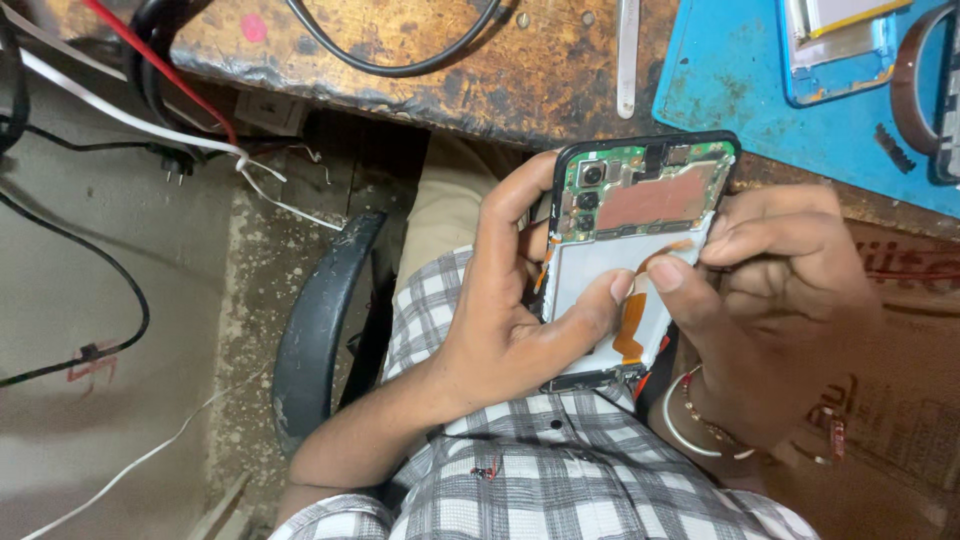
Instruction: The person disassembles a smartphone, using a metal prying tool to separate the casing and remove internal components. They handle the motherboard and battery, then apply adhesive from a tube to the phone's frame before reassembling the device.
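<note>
Held above the lap in a checked shirt (560, 470), the opened phone (625, 260) stands with its long axis running away from the body, circuit board (650, 190) at the far end. The left hand (520, 310) grips its left edge, thumb pressed on the white battery area. The right hand (770, 300) pinches the orange flex cable (640, 320) at the right edge. Beyond, the worn surface (480, 70) carries a blue mat (730, 90) with another opened device (835, 45).
</note>
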